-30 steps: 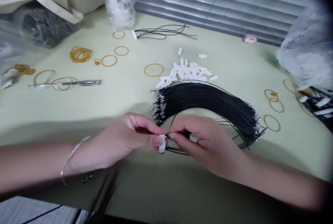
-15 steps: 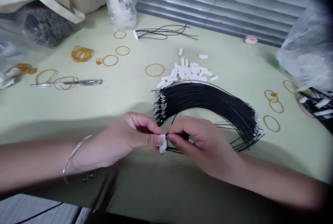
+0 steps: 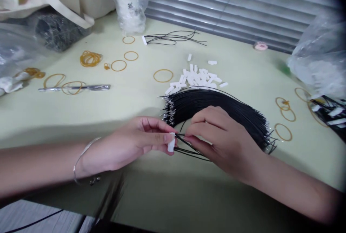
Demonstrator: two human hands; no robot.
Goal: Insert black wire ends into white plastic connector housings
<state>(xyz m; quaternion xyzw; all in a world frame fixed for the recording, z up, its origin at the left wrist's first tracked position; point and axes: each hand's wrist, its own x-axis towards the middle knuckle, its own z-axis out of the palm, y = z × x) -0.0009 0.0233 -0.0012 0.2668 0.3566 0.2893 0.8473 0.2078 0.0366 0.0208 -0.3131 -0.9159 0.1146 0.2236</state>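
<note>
My left hand [image 3: 146,135] pinches a white connector housing [image 3: 171,143] between thumb and fingers. Several black wires [image 3: 190,152] come out of the housing's right side and run under my right hand [image 3: 218,135]. That hand is closed, its thumb and fingertips pinching a black wire a short way right of the housing. Just behind both hands lies a thick curved bundle of black wires [image 3: 186,105] with bare metal terminals at its ends. My right hand hides part of this bundle. Loose white connector housings [image 3: 198,77] are heaped beyond it.
A finished-looking wired connector [image 3: 144,40] lies at the back. Rubber bands [image 3: 163,75] and a pen [image 3: 97,87] are scattered leftward. A plastic-wrapped cup [image 3: 132,13] stands near the blinds [image 3: 216,2]. At right sit a plastic bag [image 3: 319,63] and more wired connectors [image 3: 335,112].
My right hand has moved right and slightly up, away from the housing, uncovering more of the wires. My left hand still holds the housing. The whole view has shifted a little.
</note>
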